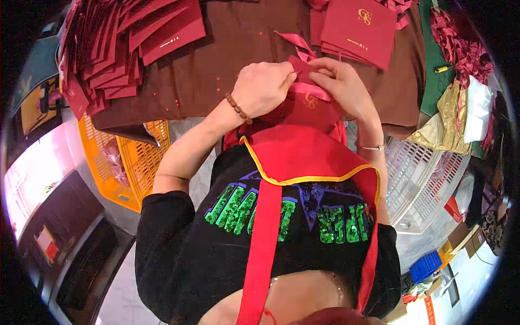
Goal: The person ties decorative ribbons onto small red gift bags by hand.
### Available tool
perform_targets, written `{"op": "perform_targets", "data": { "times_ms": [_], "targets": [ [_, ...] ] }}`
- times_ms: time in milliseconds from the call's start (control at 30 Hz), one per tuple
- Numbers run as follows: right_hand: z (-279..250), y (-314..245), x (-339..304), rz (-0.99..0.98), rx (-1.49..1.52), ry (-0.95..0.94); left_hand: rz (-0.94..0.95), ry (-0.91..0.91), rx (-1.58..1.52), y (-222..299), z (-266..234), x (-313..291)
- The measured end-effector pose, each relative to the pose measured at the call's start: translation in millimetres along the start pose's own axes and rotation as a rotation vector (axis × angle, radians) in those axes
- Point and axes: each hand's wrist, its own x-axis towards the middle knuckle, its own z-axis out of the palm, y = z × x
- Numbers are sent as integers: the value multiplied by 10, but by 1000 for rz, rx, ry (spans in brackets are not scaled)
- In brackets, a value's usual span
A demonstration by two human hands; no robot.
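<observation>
Left hand (264, 85): brown beaded bracelet (238, 108) at the wrist; thumb and fingers drawn together, grip pinching the upper left of the dark red packet.

Right hand (346, 86): thin bangle (374, 147) at the wrist; thumb and forefinger close together, grip pinching the packet's upper right; exact layer between fingertips hard to tell.

Dark red packet (331, 112): one, gold emblem on the face; lies between both hands at the near edge of the counter (233, 27), just above the red apron (303, 154) with yellow edging.

Pink ribbon (313, 92): crosses the packet below the fingers; twisted length of like colour beyond the fingertips.

Left on the brown-covered counter: many overlapping red cards (111, 51), fanned in rows.

Right: red stack (360, 32), gold emblem on top.

Far right: tangled red ribbons (457, 46), gold wrapping (447, 122).

Below counter level: orange crate (92, 154) at left, white crate (409, 184) at right.
</observation>
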Motion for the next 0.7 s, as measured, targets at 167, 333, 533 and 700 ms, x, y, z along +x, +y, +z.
{"op": "perform_targets", "data": {
  "times_ms": [167, 333, 533, 700],
  "targets": [
    [-1, 40, 0, -41, 84, -95, -4, -34, -1, -11, 17, 28],
    [-15, 45, -18, -45, 93, -108, -2, -101, -1, -11, 16, 27],
    [17, 107, -4, -53, 111, -100, 35, -92, 54, 87, 10, 14],
    [56, 67, -30, -19, 138, -81, -23, -36, 30, 84, 31, 58]
  ]
}}
